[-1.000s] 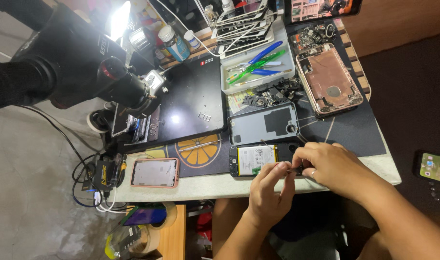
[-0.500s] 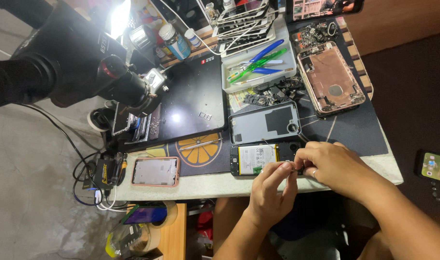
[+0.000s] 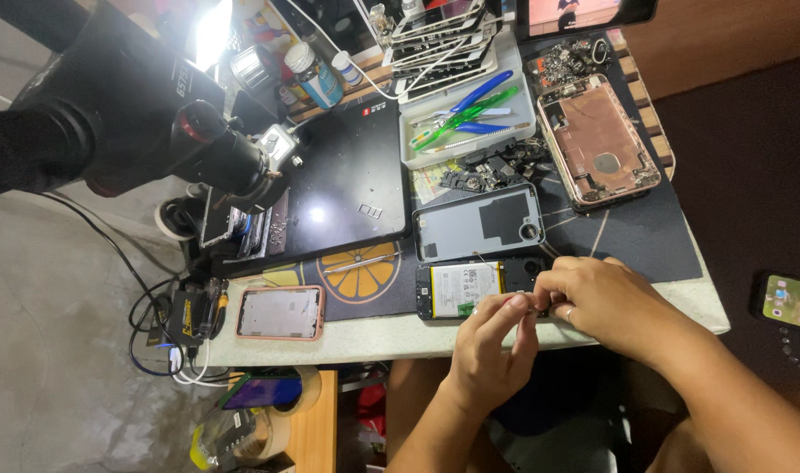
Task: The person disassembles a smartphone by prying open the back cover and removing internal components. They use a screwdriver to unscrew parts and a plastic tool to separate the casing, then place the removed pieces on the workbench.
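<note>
An opened black phone [image 3: 470,289] with a white battery lies near the table's front edge. Both hands meet at its right end. My left hand [image 3: 492,350] pinches its fingertips together just beside the phone. My right hand [image 3: 606,302] is curled over the phone's right end, fingers closed; whatever small part sits between the fingertips is hidden. A grey back cover [image 3: 479,223] lies just behind the phone.
A microscope [image 3: 155,131] with a bright lamp hangs over a black mat [image 3: 339,175] at left. A pink phone frame [image 3: 279,313], a rose-gold phone shell [image 3: 597,140], a white tray of coloured tools [image 3: 470,114], tweezers [image 3: 361,260] and a lit phone [image 3: 790,300] surround the work spot.
The hands have stayed at the phone's right end with only small finger movement. The view has shifted slightly.
</note>
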